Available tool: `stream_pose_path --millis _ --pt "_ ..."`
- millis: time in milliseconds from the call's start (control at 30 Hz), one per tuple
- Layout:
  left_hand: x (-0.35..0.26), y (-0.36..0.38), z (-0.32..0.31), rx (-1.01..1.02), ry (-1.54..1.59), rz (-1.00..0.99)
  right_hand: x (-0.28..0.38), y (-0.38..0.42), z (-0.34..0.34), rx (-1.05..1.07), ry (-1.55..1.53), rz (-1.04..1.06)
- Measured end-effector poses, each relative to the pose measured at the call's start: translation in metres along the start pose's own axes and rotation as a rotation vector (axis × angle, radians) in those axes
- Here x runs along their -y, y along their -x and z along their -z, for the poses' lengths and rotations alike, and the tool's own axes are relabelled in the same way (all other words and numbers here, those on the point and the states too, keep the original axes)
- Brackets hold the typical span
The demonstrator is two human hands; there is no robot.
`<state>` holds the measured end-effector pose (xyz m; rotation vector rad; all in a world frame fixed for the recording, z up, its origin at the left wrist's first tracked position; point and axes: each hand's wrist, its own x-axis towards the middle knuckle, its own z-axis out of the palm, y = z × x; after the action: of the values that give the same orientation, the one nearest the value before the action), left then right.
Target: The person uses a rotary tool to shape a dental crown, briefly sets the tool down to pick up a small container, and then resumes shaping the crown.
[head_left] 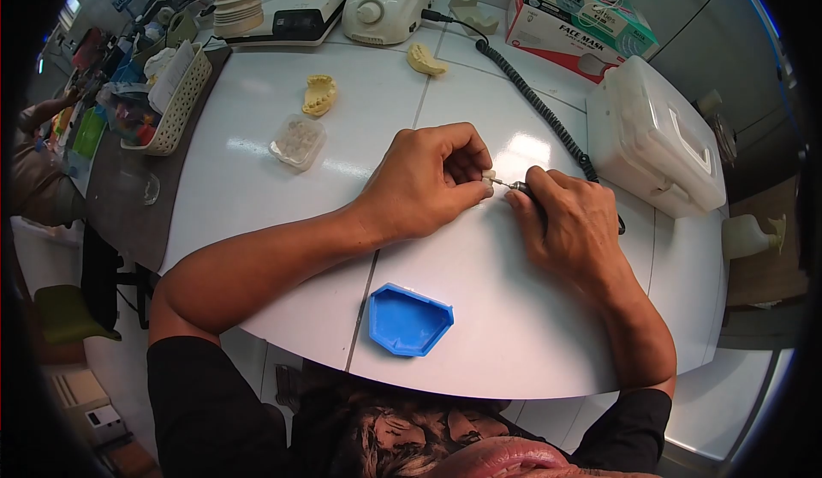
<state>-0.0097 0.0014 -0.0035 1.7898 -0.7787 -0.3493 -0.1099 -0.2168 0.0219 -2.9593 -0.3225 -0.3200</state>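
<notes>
Between the thumb and fingers of my left hand [428,174] is a small whitish piece [488,175]. My right hand [572,217] is wrapped round a dark rotary handpiece [524,188], whose thin metal tip points left and meets the small piece. A coiled black cord [548,116] runs from behind my right hand up to the white control box [387,5]. Nearer my body lies an open blue tray [409,319]. Beyond my left hand are a clear box of small pale pieces [298,141], a yellowish dental cast [319,95] and a second cast [425,60].
A white plastic case [655,135] stands at the right, with face mask boxes [569,28] behind it. At the left are a cream basket [181,105] and a person's arm [43,114] at another bench. A white machine [287,15] sits at the back.
</notes>
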Motion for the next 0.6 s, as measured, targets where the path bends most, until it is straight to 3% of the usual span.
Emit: stream_pose_path --millis 600 --pt "0.0006 0.0004 0.0005 0.026 0.046 0.002 -0.0039 0.0008 -0.0027 -0.021 -0.022 0.003"
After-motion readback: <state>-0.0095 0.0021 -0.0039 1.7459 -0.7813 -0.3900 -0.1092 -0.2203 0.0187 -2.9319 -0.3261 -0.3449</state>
